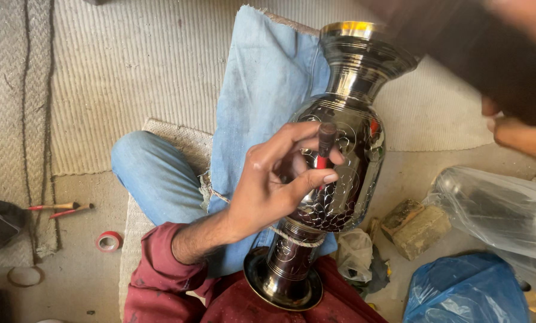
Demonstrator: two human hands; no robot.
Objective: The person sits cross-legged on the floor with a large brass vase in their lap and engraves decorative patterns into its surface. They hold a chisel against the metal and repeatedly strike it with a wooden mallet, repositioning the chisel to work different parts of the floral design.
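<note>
The left hand (274, 179) is curled partly closed, its thumb and fingertips pinching a small dark punch tool (325, 143) upright against the engraved metal vase (340, 155). The vase lies tilted across the lap on a blue cloth (262, 78). The right hand (507, 128) is blurred at the upper right edge; its grip cannot be told.

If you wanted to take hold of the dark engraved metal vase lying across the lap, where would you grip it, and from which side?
Probably the narrow stem just above the foot of the vase, where a cord is wound, coming from the picture's right. The vase lies tilted, foot toward the person, and the wide body is polished and rounded. The left hand with its small chisel occupies the other side.
</note>
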